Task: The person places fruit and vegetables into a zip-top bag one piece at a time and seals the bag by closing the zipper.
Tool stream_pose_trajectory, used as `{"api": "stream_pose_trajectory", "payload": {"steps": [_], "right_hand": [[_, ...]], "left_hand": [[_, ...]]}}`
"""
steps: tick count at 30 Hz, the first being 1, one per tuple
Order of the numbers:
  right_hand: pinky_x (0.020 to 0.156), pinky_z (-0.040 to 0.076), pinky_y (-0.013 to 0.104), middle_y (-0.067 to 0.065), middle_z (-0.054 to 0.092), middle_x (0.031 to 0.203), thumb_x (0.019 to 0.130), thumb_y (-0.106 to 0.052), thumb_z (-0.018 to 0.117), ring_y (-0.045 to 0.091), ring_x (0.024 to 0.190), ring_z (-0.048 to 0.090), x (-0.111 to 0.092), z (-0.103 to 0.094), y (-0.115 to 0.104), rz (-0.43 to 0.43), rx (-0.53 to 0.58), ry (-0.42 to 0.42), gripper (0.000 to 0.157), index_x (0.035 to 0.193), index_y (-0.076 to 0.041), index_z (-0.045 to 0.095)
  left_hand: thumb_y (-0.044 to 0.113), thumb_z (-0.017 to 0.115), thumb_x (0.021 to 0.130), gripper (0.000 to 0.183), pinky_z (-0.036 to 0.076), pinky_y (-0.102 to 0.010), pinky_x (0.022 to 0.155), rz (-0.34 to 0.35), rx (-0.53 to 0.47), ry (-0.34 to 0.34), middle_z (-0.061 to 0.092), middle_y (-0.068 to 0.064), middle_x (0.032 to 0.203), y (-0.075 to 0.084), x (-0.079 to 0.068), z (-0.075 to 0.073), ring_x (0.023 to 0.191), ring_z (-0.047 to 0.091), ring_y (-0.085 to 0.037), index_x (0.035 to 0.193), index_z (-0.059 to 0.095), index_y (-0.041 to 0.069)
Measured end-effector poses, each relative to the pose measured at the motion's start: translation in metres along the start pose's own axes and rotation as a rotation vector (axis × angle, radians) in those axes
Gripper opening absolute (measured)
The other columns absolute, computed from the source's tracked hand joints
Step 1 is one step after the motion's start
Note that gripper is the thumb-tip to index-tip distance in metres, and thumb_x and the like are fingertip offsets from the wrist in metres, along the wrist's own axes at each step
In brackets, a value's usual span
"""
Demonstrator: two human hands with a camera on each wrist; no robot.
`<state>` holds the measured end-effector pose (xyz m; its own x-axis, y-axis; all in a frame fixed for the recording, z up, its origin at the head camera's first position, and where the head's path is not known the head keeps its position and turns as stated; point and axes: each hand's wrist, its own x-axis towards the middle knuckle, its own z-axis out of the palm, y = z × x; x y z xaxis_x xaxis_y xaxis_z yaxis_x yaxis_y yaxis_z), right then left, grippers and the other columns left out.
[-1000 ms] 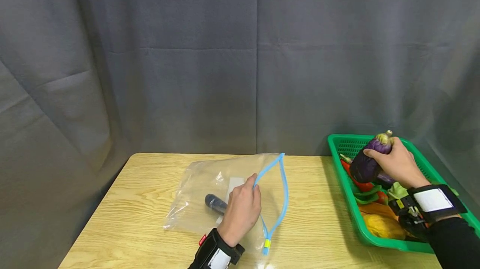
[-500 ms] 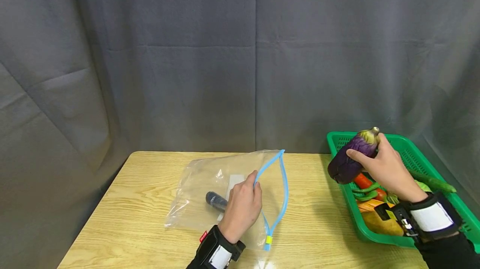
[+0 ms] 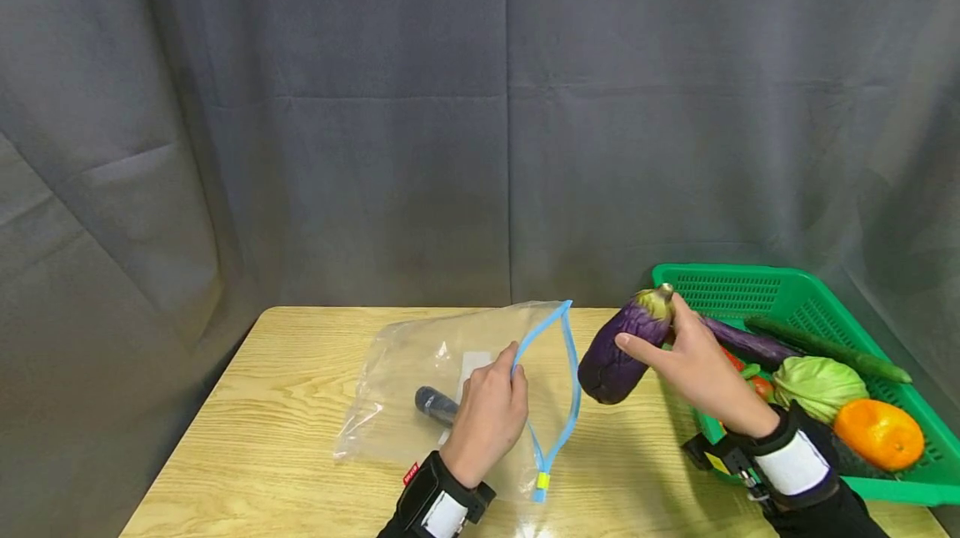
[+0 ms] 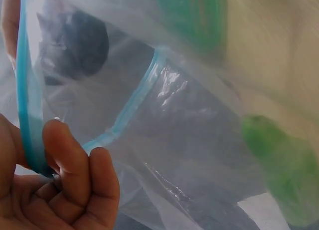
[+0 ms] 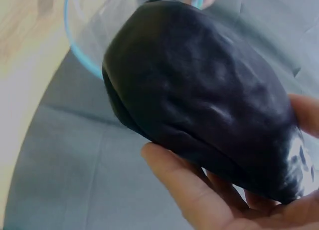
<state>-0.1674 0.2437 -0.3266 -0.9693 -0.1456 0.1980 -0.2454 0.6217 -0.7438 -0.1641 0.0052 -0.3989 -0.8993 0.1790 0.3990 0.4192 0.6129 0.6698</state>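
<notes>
In the head view my left hand (image 3: 487,417) grips the blue-edged mouth of a clear zip bag (image 3: 397,363), which lies with its mouth open to the right. The left wrist view shows the fingers curled around the blue rim (image 4: 24,90). A dark, rounded, long thing (image 3: 435,406) shows through the bag, partly hidden by that hand. My right hand (image 3: 701,371) holds a plump purple eggplant (image 3: 618,354) near its green stem end, tilted, just right of the bag mouth. The right wrist view shows the eggplant (image 5: 199,100) with thumb and fingers around it.
A green plastic basket (image 3: 813,288) stands at the right. Inside are a long eggplant (image 3: 750,344), a cucumber (image 3: 832,350), a cabbage (image 3: 817,388) and an orange fruit or vegetable (image 3: 879,434). Grey curtain hangs behind the wooden table (image 3: 247,438).
My right hand has lifted the eggplant out from over the basket and carried it left to the bag mouth. My left hand has stayed nearly still on the bag.
</notes>
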Motion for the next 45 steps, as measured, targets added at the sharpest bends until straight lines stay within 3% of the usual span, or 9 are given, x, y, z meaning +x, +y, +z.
{"api": "stream_pose_trajectory", "payload": {"steps": [4, 11, 15, 19, 25, 29, 34, 39, 45], "right_hand": [[0.079, 0.048, 0.030, 0.013, 0.054, 0.113, 0.090, -0.029, 0.066, 0.026, 0.104, 0.056, 0.002, 0.023, 0.000, -0.035, 0.096, -0.020, 0.059, 0.133, -0.004, 0.035], [0.076, 0.053, 0.031, 0.017, 0.055, 0.110, 0.085, -0.014, 0.071, 0.027, 0.098, 0.061, 0.002, 0.061, 0.001, -0.090, 0.314, -0.097, 0.048, 0.122, 0.001, 0.044], [0.077, 0.052, 0.030, 0.014, 0.056, 0.106, 0.084, -0.012, 0.072, 0.025, 0.096, 0.060, 0.002, 0.075, 0.004, -0.118, 0.336, -0.143, 0.044, 0.117, 0.000, 0.046], [0.076, 0.052, 0.030, 0.013, 0.056, 0.107, 0.083, -0.011, 0.073, 0.022, 0.092, 0.060, 0.003, 0.083, 0.007, -0.150, 0.317, -0.167, 0.044, 0.118, -0.002, 0.048], [0.066, 0.049, 0.027, 0.008, 0.060, 0.108, 0.080, -0.017, 0.077, 0.013, 0.079, 0.058, 0.002, 0.092, 0.013, -0.183, 0.169, -0.182, 0.044, 0.118, -0.008, 0.056], [0.068, 0.048, 0.026, 0.002, 0.061, 0.108, 0.077, -0.019, 0.079, 0.010, 0.082, 0.056, 0.002, 0.097, 0.016, -0.256, 0.025, -0.134, 0.042, 0.114, -0.009, 0.062], [0.063, 0.043, 0.024, -0.004, 0.058, 0.099, 0.075, -0.019, 0.080, 0.009, 0.077, 0.050, 0.004, 0.103, 0.017, -0.338, -0.118, -0.069, 0.035, 0.105, -0.008, 0.067], [0.060, 0.046, 0.023, -0.002, 0.060, 0.096, 0.077, -0.009, 0.076, 0.007, 0.072, 0.052, 0.006, 0.110, 0.018, -0.385, -0.088, -0.108, 0.032, 0.107, -0.008, 0.067], [0.067, 0.051, 0.024, 0.003, 0.060, 0.101, 0.085, 0.001, 0.062, 0.015, 0.084, 0.059, 0.010, 0.118, 0.023, -0.358, -0.053, -0.252, 0.029, 0.113, -0.002, 0.066]], "left_hand": [[0.007, 0.045, 0.096, 0.036, 0.034, -0.023, 0.042, 0.010, 0.009, 0.014, 0.045, 0.004, 0.058, -0.001, 0.001, 0.001, 0.043, 0.038, -0.005, 0.127, 0.053, -0.009], [0.005, 0.049, 0.095, 0.034, 0.046, -0.028, 0.052, 0.039, 0.038, 0.062, 0.067, -0.019, 0.087, 0.001, 0.002, 0.002, 0.061, 0.059, -0.015, 0.126, 0.055, -0.008], [0.004, 0.049, 0.094, 0.034, 0.041, -0.026, 0.048, 0.037, 0.029, 0.055, 0.067, -0.022, 0.089, 0.001, 0.002, 0.002, 0.056, 0.055, -0.013, 0.126, 0.054, -0.008], [0.004, 0.047, 0.095, 0.034, 0.041, -0.025, 0.048, 0.032, 0.022, 0.049, 0.067, -0.022, 0.092, 0.001, 0.002, 0.002, 0.058, 0.057, -0.014, 0.126, 0.054, -0.008], [0.005, 0.046, 0.095, 0.035, 0.040, -0.023, 0.046, 0.023, 0.011, 0.033, 0.066, -0.016, 0.084, 0.002, 0.002, 0.002, 0.055, 0.056, -0.014, 0.127, 0.053, -0.008], [0.003, 0.046, 0.095, 0.035, 0.033, -0.022, 0.041, 0.019, -0.003, 0.024, 0.065, -0.016, 0.082, 0.004, 0.001, 0.001, 0.047, 0.047, -0.010, 0.128, 0.052, -0.008], [0.003, 0.044, 0.096, 0.035, 0.034, -0.021, 0.042, 0.031, -0.009, 0.019, 0.063, -0.012, 0.076, 0.004, 0.001, 0.002, 0.047, 0.045, -0.007, 0.128, 0.052, -0.009], [0.004, 0.042, 0.096, 0.035, 0.032, -0.019, 0.041, 0.049, -0.003, 0.016, 0.049, -0.001, 0.061, 0.004, 0.001, 0.004, 0.044, 0.035, -0.003, 0.127, 0.052, -0.010], [0.004, 0.043, 0.096, 0.035, 0.028, -0.020, 0.041, 0.058, 0.018, 0.021, 0.038, 0.005, 0.055, 0.005, 0.002, 0.006, 0.042, 0.028, -0.002, 0.128, 0.053, -0.007]]}}
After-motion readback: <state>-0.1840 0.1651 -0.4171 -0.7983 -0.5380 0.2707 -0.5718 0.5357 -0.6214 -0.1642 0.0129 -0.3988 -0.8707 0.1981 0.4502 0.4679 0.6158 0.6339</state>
